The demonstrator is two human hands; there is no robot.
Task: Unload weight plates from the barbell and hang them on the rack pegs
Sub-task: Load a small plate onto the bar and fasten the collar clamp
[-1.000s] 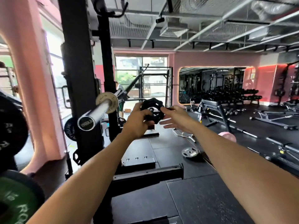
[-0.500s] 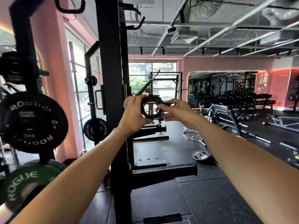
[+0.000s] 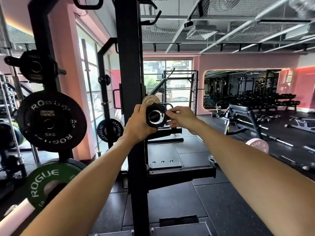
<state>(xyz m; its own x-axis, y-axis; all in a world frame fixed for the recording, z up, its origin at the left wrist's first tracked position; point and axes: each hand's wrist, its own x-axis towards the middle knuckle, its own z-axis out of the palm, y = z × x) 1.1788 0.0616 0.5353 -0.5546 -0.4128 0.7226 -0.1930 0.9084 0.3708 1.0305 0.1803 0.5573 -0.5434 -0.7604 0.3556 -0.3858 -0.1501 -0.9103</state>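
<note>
A black barbell collar rings the steel end of the barbell sleeve, whose cap reads 1500LB. My left hand grips the collar from the left. My right hand pinches the collar's lever on its right side. Just behind the collar a small white Rogue plate sits on the sleeve. The black rack upright stands right beside the bar end. On pegs at the left hang a black 5 kg plate, a green Rogue plate and a small black plate.
Another black Rogue plate hangs on a farther rack post. A pink plate lies on the dark floor mats at the right, near a bench. The rack's base beam crosses the floor below my arms.
The view has swung left, bringing the plate pegs into sight. The collar, held in the air to the right of the bar end a second ago, now rings the sleeve end.
</note>
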